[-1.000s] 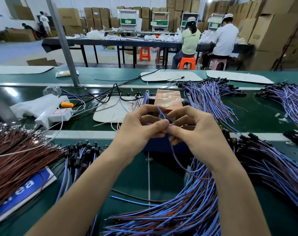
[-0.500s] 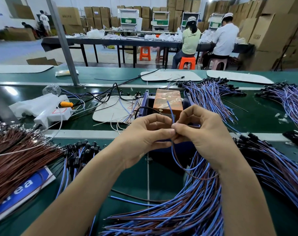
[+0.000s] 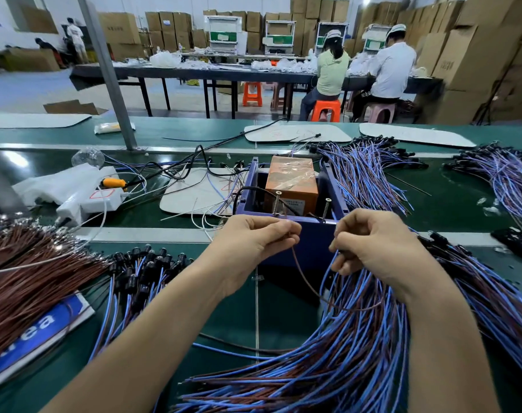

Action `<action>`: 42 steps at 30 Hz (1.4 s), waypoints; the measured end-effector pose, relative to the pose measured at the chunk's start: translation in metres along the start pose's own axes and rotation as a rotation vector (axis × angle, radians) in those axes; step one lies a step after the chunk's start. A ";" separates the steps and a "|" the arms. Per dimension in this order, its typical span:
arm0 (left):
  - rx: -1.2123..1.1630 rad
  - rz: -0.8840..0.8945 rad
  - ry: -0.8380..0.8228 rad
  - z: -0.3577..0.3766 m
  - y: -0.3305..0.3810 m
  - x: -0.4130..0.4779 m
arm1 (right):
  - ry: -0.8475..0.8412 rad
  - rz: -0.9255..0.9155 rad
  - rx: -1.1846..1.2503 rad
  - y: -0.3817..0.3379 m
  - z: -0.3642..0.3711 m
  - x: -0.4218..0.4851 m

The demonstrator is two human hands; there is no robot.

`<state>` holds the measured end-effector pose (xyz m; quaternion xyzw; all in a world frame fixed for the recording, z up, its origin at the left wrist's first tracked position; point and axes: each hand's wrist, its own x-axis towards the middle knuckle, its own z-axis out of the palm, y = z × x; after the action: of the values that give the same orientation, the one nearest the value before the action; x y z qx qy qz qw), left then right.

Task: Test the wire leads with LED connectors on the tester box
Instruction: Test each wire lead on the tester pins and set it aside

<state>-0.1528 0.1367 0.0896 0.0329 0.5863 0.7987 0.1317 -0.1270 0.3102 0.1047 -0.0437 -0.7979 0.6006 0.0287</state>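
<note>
Fingers [image 3: 283, 228] curled: left hand [image 3: 250, 242] pinches thin brown lead [image 3: 301, 275]; right hand [image 3: 378, 245] pinches blue lead [image 3: 331, 263].

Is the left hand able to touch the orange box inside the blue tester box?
Probably yes. The left hand hovers at the front wall of the blue tester box, whose top is open, and the orange box sits behind. Its fingers pinch a thin brown wire, and an upright metal screw stands between.
</note>
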 end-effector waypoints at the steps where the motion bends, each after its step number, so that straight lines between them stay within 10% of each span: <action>1: 0.019 -0.014 0.013 0.000 -0.001 0.001 | -0.036 0.032 -0.004 0.001 0.001 0.000; 42: 0.213 -0.035 0.002 -0.015 -0.011 0.013 | -0.051 0.032 -0.232 0.013 0.010 0.009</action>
<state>-0.1669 0.1294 0.0735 0.0357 0.6684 0.7295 0.1406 -0.1361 0.3049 0.0898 -0.0442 -0.8618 0.5053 -0.0062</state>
